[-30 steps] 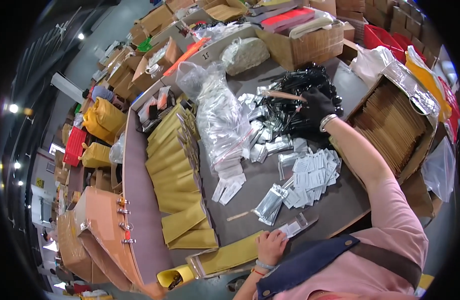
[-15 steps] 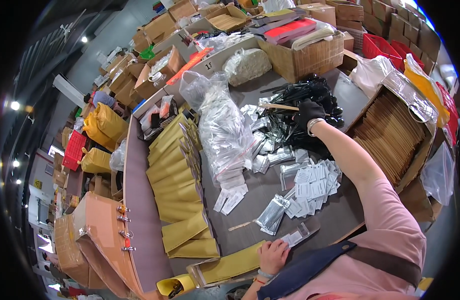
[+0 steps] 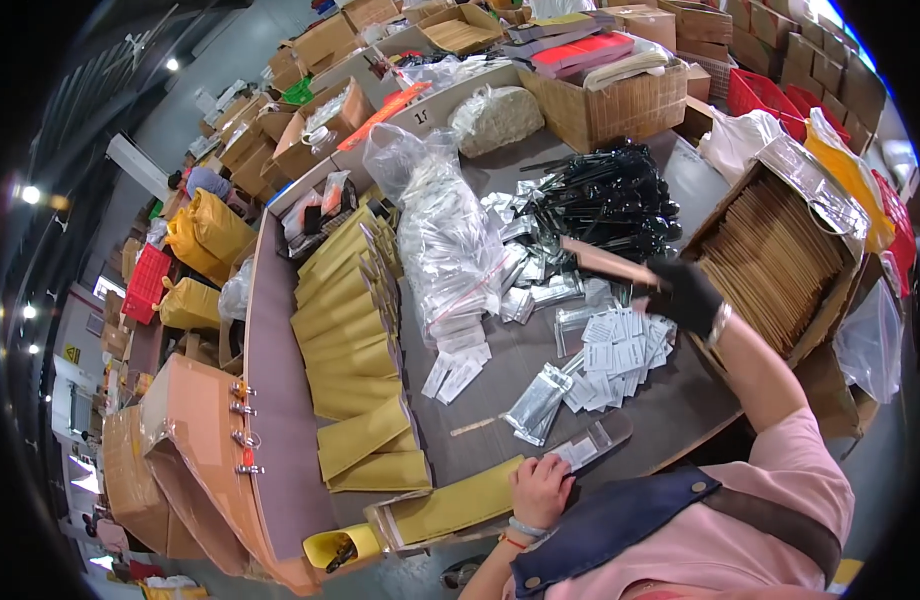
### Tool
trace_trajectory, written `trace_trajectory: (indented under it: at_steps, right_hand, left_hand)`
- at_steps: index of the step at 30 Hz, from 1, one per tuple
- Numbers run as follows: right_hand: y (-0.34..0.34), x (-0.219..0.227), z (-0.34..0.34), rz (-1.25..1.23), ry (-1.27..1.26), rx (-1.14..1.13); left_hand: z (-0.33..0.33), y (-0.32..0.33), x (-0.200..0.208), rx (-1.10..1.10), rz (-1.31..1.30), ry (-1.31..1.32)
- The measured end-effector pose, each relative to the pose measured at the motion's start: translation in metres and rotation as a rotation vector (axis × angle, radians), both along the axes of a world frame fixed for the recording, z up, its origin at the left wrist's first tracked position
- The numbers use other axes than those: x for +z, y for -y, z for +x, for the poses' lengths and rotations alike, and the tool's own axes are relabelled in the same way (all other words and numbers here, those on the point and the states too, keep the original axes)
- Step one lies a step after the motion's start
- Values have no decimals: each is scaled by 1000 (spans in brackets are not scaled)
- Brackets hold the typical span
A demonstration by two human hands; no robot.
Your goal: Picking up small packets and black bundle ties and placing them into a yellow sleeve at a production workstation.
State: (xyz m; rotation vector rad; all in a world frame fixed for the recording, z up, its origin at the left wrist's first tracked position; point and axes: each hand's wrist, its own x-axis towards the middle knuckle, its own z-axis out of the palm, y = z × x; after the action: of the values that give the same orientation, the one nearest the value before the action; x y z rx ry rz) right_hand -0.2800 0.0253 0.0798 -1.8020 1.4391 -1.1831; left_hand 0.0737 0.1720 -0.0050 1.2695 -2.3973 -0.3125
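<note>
My left hand (image 3: 542,490) bears on the right end of an olive-yellow envelope (image 3: 460,503) along the table's front edge, its fingers bent and pressed together. A clear sleeve (image 3: 607,437) with small white cards pokes out beyond those fingers. In its black glove, my right hand (image 3: 688,297) grips a flat tan strip (image 3: 608,262), blurred by motion. The strip slants between the heap of black long-handled items (image 3: 620,200) and a scattered pile of white printed cards (image 3: 625,350). Silver packets (image 3: 538,403) lie between the two hands.
Overlapping yellow envelopes (image 3: 355,330) line the left side, beside a clear bag of silver packets (image 3: 445,235). At the right stands an open carton (image 3: 780,265) packed with brown cardboard pieces. A yellow cup-like holder (image 3: 342,548) sits at the front left corner.
My right hand has drawn back from the black items toward me and to the right, with the tan strip in it. My left hand stays on the yellow envelope.
</note>
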Motion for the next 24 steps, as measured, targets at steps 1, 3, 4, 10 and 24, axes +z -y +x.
trace_trajectory:
  at_steps: [1, 3, 4, 10, 24]
  right_hand:
    - [-21, 3, 17, 66, -254, -13]
    - [-50, -11, 38, 329, -99, 98]
    - [-63, -12, 45, 415, -141, 122]
    - [-102, -68, 69, 458, -493, 261]
    - [-111, -72, 99, 228, -585, 251]
  left_hand:
    - [2, -2, -3, 6, 6, 1]
    - [7, -8, -6, 9, -22, -1]
    - [8, -9, -4, 0, -21, 17]
    - [13, -23, -6, 12, -33, 126]
    - [35, -18, 1, 176, -1, -85]
